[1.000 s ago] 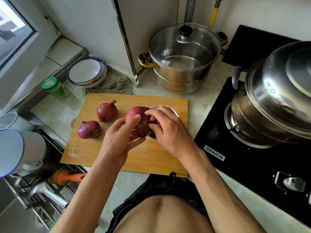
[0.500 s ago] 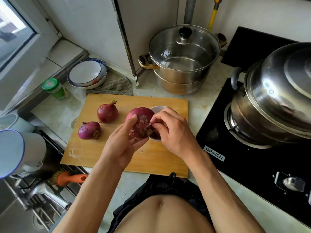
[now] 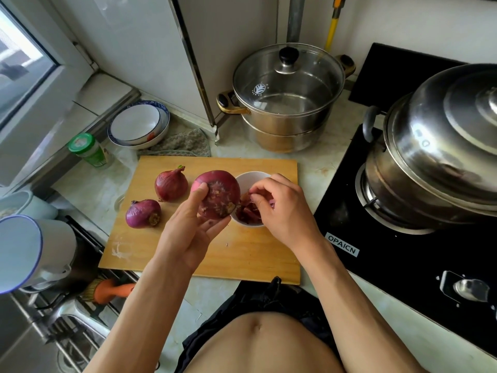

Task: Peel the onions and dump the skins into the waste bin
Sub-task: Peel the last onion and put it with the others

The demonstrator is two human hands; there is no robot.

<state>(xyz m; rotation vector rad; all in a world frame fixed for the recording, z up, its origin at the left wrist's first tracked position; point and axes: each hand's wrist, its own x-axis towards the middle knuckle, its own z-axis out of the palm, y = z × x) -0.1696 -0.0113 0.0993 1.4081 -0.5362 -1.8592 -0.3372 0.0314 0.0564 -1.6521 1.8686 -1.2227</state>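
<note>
Onion, red, large [image 3: 218,193]: held off the cutting board [image 3: 242,254], root end toward the camera, cupped in the left hand [image 3: 193,232] with the thumb on its near-left face and the fingers curled underneath.

Skin scrap [image 3: 248,198]: pinched at the fingertips of the right hand [image 3: 279,208], just right of the held onion and over the small white bowl [image 3: 248,176], which already holds reddish peelings.

Onions, two, smaller [image 3: 171,184] [image 3: 144,213]: on the board, to the left of the left hand, apart from it and from each other, skins apparently on.

Waste bin: not in view.

Hazards, judged:
- The scrap is light and papery; let go from too high or off-centre, it could drift onto the board instead of into the bowl.
- The round onion rests on an underhand cradle only; a slackened thumb could let it roll off onto the board.
- The bowl lies directly beneath the right hand; a careless wrist could tip it and spill the peelings.
</note>
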